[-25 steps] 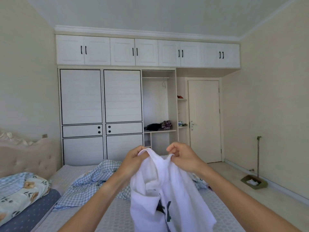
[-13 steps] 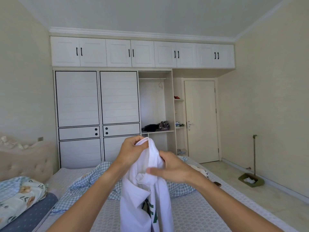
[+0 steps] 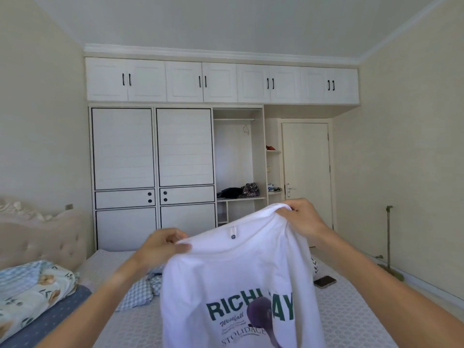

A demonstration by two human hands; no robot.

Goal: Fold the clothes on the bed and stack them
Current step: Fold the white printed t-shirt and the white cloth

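A white T-shirt (image 3: 233, 277) with green lettering hangs spread out in front of me above the bed (image 3: 356, 312). My left hand (image 3: 160, 247) pinches its left shoulder. My right hand (image 3: 301, 219) grips its right shoulder, held higher. The collar with a small tag faces me between the hands. A blue-and-white checked garment (image 3: 138, 292) lies crumpled on the bed behind the shirt, partly hidden by it and my left arm.
A dark phone (image 3: 324, 281) lies on the bed at the right. Folded floral bedding (image 3: 32, 290) sits at the left by the padded headboard (image 3: 42, 237). A white wardrobe (image 3: 153, 172) and a door (image 3: 306, 177) stand beyond. A dustpan with its long handle (image 3: 388, 247) leans at the right wall.
My hands have moved apart and the bunched shirt has been spread open, its printed side now showing. My right hand has risen to the right.
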